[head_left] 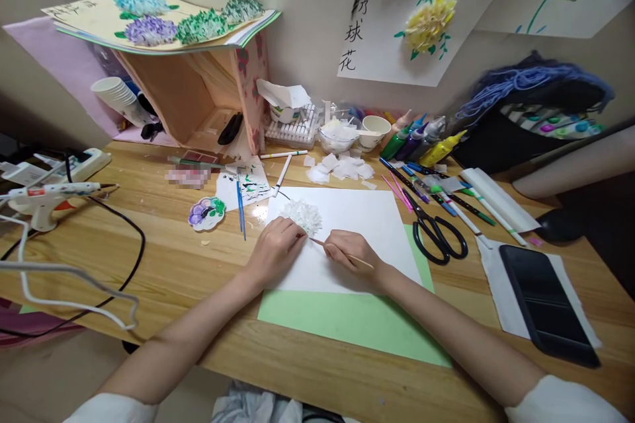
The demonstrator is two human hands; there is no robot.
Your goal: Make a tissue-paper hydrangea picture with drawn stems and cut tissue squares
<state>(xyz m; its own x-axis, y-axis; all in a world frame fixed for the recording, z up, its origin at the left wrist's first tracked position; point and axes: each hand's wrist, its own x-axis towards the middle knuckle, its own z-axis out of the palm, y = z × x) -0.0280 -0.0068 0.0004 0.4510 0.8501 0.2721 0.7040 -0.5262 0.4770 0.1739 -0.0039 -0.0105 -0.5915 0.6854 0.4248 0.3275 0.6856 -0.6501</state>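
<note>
Because the left hand (278,248) covered its lower-left edge, part of the white flower (303,213) was hidden; it sat, dense and ruffled, on the white sheet (367,211). The right hand (352,251) gripped a thin stick (361,262); whether the left pinched anything was unclear.

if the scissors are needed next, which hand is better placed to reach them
Probably the right hand: it is nearer the scissors, right of the white sheet, though it holds a thin stick. The left hand is farther away, beside the white flower.

Plain white sleeves (563,402); forearms (449,318) and wrists (254,274) bare.
</note>
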